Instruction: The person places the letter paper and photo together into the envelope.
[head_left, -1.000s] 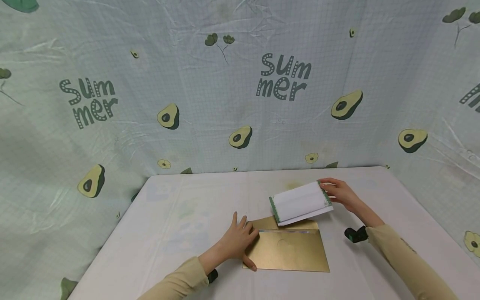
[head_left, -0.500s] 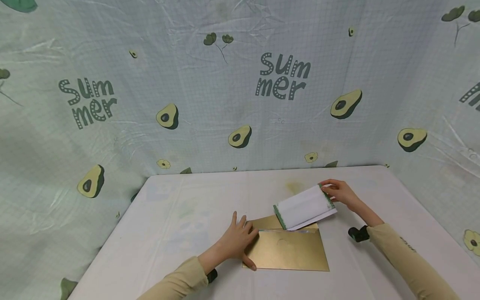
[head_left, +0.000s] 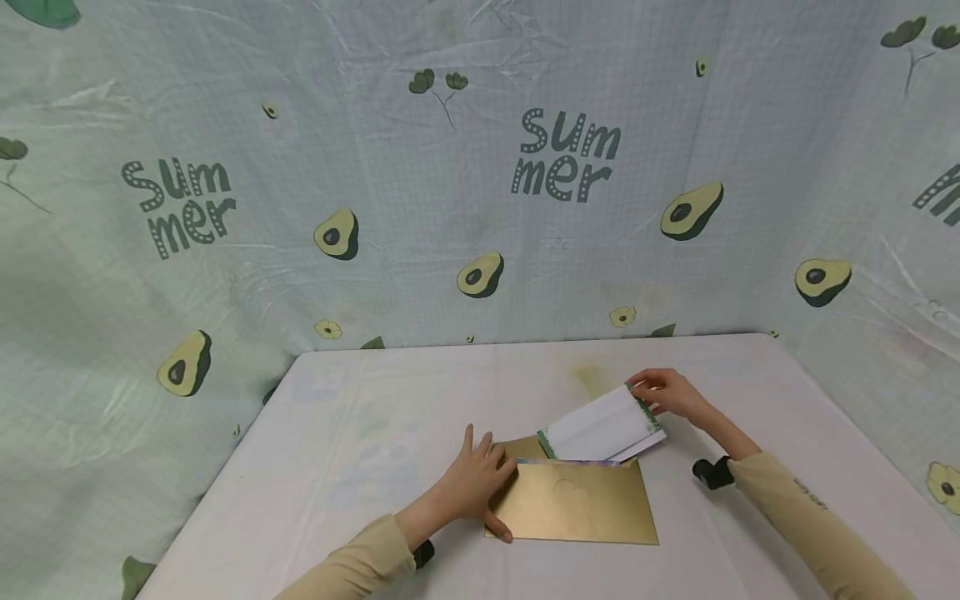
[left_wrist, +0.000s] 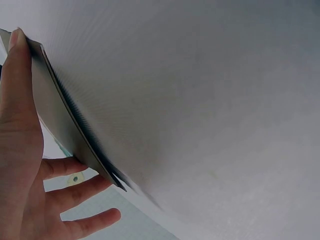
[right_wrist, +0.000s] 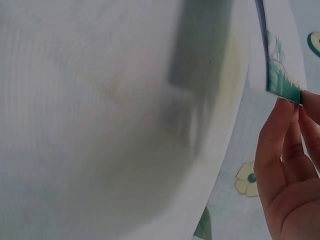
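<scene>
A gold envelope (head_left: 573,502) lies on the table with its flap (head_left: 522,448) opened away from the person. My left hand (head_left: 474,479) rests spread over its left end, thumb at the near corner and fingertips near the opening. In the left wrist view the thumb and two fingers touch the envelope (left_wrist: 62,115), while another finger stands off it. A white folded card (head_left: 596,425) with green-patterned ends is pinched at its far right corner by my right hand (head_left: 673,394). The card slants down to the left, its lower edge at the envelope's mouth.
The table (head_left: 360,500) has a white cover with faint stains. Behind it hangs a pale curtain (head_left: 405,167) printed with avocados and lettering; more of the curtain closes in the left and right sides. A black wrist camera (head_left: 712,473) sits under the right sleeve.
My right hand first shifted the card slightly right, then brought it left and toward the person. The card's near edge now meets the envelope's opening. My left hand and the envelope have stayed put.
</scene>
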